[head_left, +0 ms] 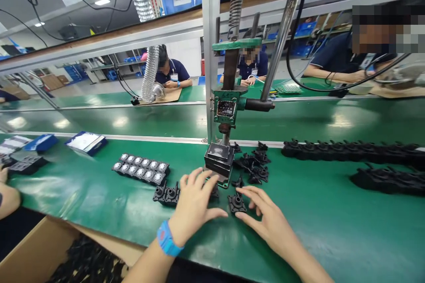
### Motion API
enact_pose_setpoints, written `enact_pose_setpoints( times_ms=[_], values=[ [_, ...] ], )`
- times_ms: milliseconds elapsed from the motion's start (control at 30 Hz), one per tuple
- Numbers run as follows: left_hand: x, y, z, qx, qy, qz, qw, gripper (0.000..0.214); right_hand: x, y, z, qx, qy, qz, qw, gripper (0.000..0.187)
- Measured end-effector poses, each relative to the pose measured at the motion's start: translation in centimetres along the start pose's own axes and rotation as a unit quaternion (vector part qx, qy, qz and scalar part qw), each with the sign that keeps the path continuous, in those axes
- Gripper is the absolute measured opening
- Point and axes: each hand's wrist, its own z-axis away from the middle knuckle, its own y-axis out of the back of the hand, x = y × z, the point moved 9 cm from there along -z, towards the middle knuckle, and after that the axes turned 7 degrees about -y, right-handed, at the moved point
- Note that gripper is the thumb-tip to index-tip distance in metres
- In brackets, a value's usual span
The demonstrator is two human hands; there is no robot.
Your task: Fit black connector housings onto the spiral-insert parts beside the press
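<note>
My left hand (194, 203), with a blue wristband, rests on the green bench with fingers spread, touching small black plastic parts (168, 194) at the base of a green hand press (227, 106). My right hand (268, 216) lies flat with fingers extended, its thumb and forefinger on either side of one black part (237, 203). Neither hand grips anything. The press's black die block (218, 159) stands just beyond my fingers, with a loose pile of black parts (254, 166) to its right.
A tray of silver-capped parts (141, 169) lies to the left. Long rows of black parts (352, 150) fill the right side. Blue boxes (86, 142) sit at far left near another person's arm (8, 199). Other workers sit across the benches. A cardboard box (36, 252) stands below.
</note>
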Motion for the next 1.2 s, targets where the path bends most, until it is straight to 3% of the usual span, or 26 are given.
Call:
enact_pose_setpoints(
  times_ms=[67, 200, 300, 400, 500, 600, 700, 833, 1000, 1200],
  values=[
    [-1.7, 0.4, 0.5, -0.029, 0.001, -0.011, 1.000, 0.081, -0.1, -1.2, -0.3, -0.015, 0.001, -0.004, 1.000, 0.040],
    [-3.5, -1.1, 0.2, -0.112, -0.024, 0.006, 0.993, 0.063, -0.4, -1.8, -1.2, 0.003, -0.007, -0.011, 1.000, 0.039],
    [-3.9, -2.3, -0.3, -0.131, -0.019, 0.014, 0.991, 0.051, -0.9, -2.2, -1.7, -0.002, -0.009, -0.010, 1.000, 0.037],
    [-3.5, -2.5, -0.3, -0.133, -0.025, 0.021, 0.991, 0.055, -1.5, -2.7, -2.1, -0.017, -0.006, -0.009, 1.000, 0.038],
    [-4.1, -0.6, 0.9, -0.099, -0.018, 0.018, 0.995, 0.075, -2.3, -2.8, -2.1, -0.026, -0.002, 0.001, 1.000, 0.043],
    [-7.2, 2.6, 4.1, -0.045, 0.048, -0.030, 0.997, 0.090, -2.7, -2.2, -2.1, -0.018, -0.003, 0.036, 0.999, 0.050],
    [-10.5, 4.1, 7.7, -0.046, 0.105, -0.082, 0.990, 0.091, -3.1, -2.0, -2.6, -0.023, 0.007, 0.074, 0.997, 0.052],
    [-12.5, 2.8, 9.6, -0.100, 0.114, -0.076, 0.986, 0.080, -3.8, -2.7, -3.6, -0.042, 0.040, 0.118, 0.991, 0.047],
    [-12.6, 1.3, 8.6, -0.121, 0.101, -0.012, 0.987, 0.049, -4.6, -3.1, -4.1, -0.050, 0.054, 0.146, 0.987, 0.041],
    [-13.5, 0.8, 8.0, -0.110, 0.105, 0.002, 0.988, 0.049, -5.2, -3.3, -4.2, -0.080, 0.047, 0.120, 0.988, 0.036]
  ],
)
